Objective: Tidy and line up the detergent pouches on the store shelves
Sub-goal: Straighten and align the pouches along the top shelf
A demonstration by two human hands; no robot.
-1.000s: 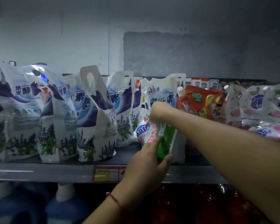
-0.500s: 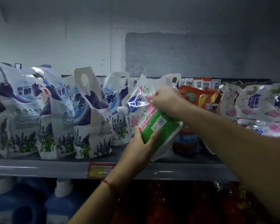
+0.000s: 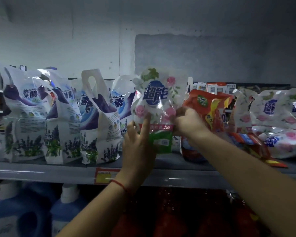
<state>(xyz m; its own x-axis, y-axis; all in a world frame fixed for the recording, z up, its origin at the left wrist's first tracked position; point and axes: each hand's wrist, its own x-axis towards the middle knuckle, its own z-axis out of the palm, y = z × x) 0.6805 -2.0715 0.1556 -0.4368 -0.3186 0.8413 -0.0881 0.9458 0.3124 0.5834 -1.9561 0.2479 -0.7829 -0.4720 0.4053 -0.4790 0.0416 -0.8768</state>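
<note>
- Grip, right hand (image 3: 189, 123): fingers curled, pinching the right edge of the rose-print detergent pouch (image 3: 158, 106) at about mid-height.
- Grip, left hand (image 3: 138, 142): fingers mostly straight, index finger extended upward and lying flat against the pouch front near its lower left; thumb position behind the hand cannot be determined.
- Pouch position: upright, printed face toward the camera, held between the two hands above the front part of the shelf (image 3: 41, 173). Its green lower band sits directly beside the left palm. Whether its base touches the shelf cannot be determined.
- Neighbours: lavender-print pouches (image 3: 61, 120) stand in a row to the left, the nearest one just beside the held pouch. An orange-red pouch (image 3: 210, 108) leans just behind the right hand.
- Further right: more rose-print pouches (image 3: 277, 120), some standing, one lying flat.
- Left arm: rises from the lower centre of the view, wrist nearly straight, a red string bracelet (image 3: 120, 184) around it.
- Right arm: enters from the lower right, forearm angled up and leftward, wrist bent toward the pouch.
- Shelf edge: a red and yellow price tag (image 3: 104, 175) is fixed just left of the left wrist.
- Lower shelf: blue bottles with white caps (image 3: 65, 207) stand at left.
</note>
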